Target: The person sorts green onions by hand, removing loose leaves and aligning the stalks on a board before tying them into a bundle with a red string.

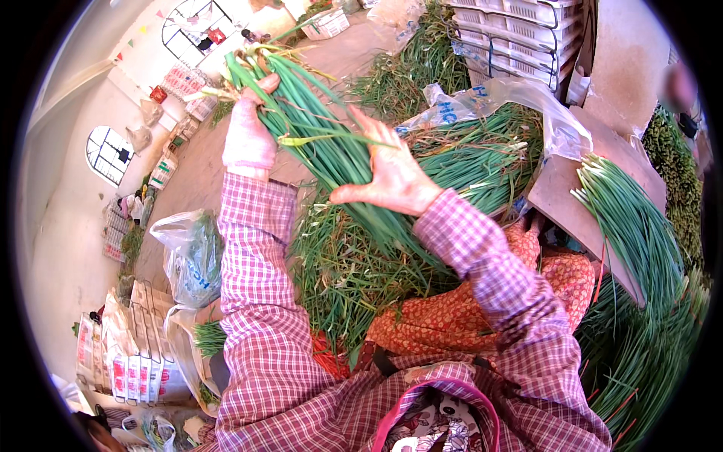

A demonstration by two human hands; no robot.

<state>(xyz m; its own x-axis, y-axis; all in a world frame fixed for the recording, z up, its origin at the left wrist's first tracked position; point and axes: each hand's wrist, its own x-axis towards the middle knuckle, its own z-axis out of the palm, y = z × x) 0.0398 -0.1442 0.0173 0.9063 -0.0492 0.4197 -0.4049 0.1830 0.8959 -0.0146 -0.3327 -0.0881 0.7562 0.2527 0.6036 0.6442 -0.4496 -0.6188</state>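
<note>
My left hand (253,117), in a pale glove, grips a bunch of long green stalks (316,151) by its pale, ragged end, raised at the upper middle. My right hand (384,173) is spread against the side of the bunch, fingers apart and thumb stretched leftward. Beneath them lies a heap of loose green trimmings (339,279) with yellowed bits. Just to the right, more stalks (474,173) rest on crumpled clear plastic (550,113).
At right, neat stalks (617,226) lie on a board (550,188); stacked white crates (512,41) stand behind. At left are a filled plastic bag (184,256) and wire-handled crates (147,354). More greens (403,75) lie farther back. A blurred person (681,98) is at the right edge.
</note>
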